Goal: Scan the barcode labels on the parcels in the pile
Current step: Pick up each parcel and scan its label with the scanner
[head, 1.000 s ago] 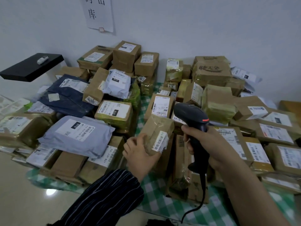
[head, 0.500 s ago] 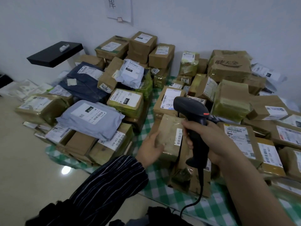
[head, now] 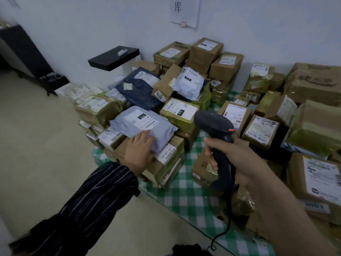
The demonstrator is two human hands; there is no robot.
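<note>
A pile of brown cardboard parcels and plastic mailers with white barcode labels covers a green checked cloth. My left hand rests with straight fingers on the near edge of a grey mailer, whose label faces up. My right hand grips the handle of a black corded barcode scanner, held upright to the right of that mailer, its head pointing left and away over the pile. A small brown parcel lies on the cloth just behind the scanner handle.
A dark blue mailer and a white mailer lie behind the grey one. A black shelf juts from the wall at left. Bare floor lies to the left. More boxes crowd the right side.
My left hand let go of the small brown parcel and moved left onto the grey mailer. The view swung left. My right hand still holds the scanner.
</note>
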